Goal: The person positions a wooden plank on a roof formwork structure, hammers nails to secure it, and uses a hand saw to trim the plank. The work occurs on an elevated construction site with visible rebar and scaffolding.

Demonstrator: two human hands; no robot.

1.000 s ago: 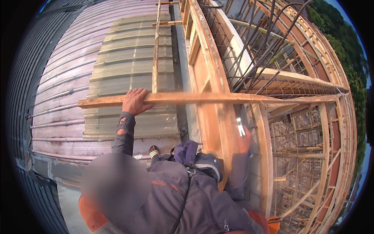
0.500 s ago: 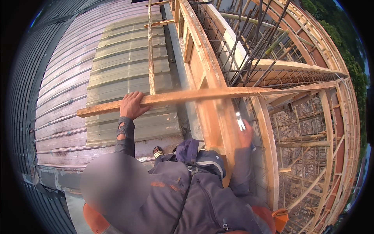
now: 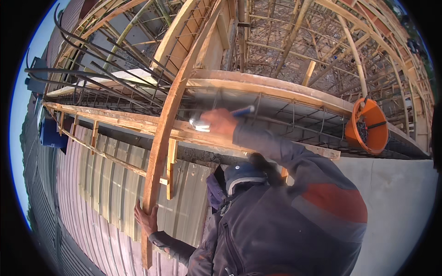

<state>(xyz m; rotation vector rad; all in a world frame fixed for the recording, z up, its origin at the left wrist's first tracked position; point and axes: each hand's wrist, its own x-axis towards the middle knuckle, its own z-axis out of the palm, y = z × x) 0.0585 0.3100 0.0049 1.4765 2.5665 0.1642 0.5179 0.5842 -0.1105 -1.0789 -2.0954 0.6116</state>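
A long wooden beam (image 3: 161,142) crosses the formwork, one end over the ribbed roofing. Near that end my left hand (image 3: 146,221) grips its edge, fingers partly hidden by the wood. My right hand (image 3: 221,122), slightly blurred, is closed round a claw hammer (image 3: 200,125) with a bright metal head and a blue handle end. The hammer head hangs close to the formwork's top board (image 3: 184,133), to the right of the beam. Whether it touches the board I cannot tell.
Rebar (image 3: 294,115) runs inside the formwork trough, and long bars (image 3: 99,73) stick out at the left. An orange bucket (image 3: 368,126) with small metal pieces hangs at the right. Bamboo scaffolding (image 3: 294,37) stands beyond, over a drop. Metal roofing (image 3: 106,179) lies on the near left.
My view has swung to the right, so the beam now runs lengthwise and the orange bucket shows fully. My right hand has brought the hammer nearer the beam; my left hand stays on the beam.
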